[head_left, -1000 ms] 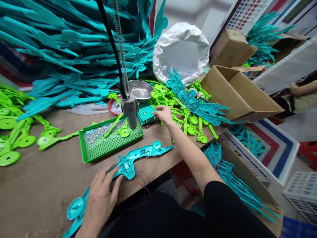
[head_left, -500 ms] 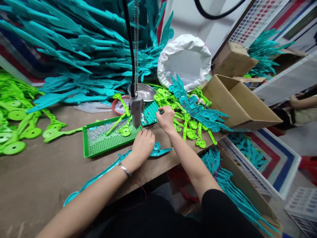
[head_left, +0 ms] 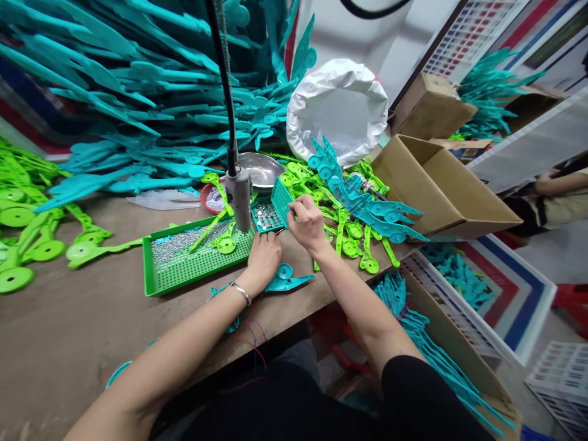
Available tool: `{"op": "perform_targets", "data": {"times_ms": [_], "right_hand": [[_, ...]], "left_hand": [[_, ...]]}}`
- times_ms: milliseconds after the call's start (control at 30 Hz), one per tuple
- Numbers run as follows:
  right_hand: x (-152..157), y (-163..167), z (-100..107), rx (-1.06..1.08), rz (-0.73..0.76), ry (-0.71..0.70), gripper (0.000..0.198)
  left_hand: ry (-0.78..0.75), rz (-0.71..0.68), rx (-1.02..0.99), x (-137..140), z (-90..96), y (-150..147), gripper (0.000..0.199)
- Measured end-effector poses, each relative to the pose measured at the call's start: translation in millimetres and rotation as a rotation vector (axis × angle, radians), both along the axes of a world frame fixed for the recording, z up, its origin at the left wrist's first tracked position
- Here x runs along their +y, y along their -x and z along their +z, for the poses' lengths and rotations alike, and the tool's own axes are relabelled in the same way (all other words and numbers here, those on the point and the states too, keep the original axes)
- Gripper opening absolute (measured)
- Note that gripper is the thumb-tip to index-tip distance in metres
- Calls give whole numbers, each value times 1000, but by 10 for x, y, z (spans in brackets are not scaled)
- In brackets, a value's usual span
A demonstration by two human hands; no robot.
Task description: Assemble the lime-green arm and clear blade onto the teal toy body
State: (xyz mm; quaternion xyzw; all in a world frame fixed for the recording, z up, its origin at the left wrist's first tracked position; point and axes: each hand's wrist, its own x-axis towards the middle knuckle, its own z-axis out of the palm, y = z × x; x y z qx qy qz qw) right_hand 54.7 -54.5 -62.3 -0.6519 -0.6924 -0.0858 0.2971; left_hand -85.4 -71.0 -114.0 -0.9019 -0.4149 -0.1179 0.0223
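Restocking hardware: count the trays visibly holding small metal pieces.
2: the green tray, left of the left hand, and the teal tray just beyond that hand. Others may be hidden.

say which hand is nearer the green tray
The left hand: it's beside the green tray, at its right end. The right hand is farther right, at the teal panel.

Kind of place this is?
Probably a small factory's assembly workshop: teal plastic parts are heaped at the back of the bench, a green tray holds many small metal pieces, and a gray tool hangs over the bench.
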Motion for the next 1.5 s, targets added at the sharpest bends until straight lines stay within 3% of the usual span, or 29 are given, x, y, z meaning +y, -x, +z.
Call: {"op": "perform_targets", "data": {"times_ms": [133, 233, 367, 467, 667, 833, 1100, 1400, 1500], "right_hand": [[-131, -243, 129, 148, -86, -82, 26], [-304, -481, 222, 417, -153, -87, 16], [-598, -706, 264, 919, -83, 175, 28], [-812, -792, 272, 1067, -16, 291, 41], [-1030, -838, 262, 896, 93, 349, 35], [-924, -665, 32, 921, 211, 396, 34], [-752, -451, -353, 804, 125, 317, 22], [-903, -426, -470, 495, 247, 301, 19], [-885, -417, -508, 362, 283, 252, 19]], "left_hand": [[35, -45, -7, -4, -28, 12, 32], [70, -96, -8, -40, -34, 20, 29], [118, -210, -11, -77, -2, 44, 26], [146, -254, -9, -15, 83, 92, 25], [77, -27, 25, 171, 317, 97, 30], [57, 88, 79, 281, 331, -56, 32], [57, 90, 171, 449, 312, -131, 34], [96, 109, 266, 626, 182, -222, 22], [117, 114, 271, 722, 126, -223, 33]]}}
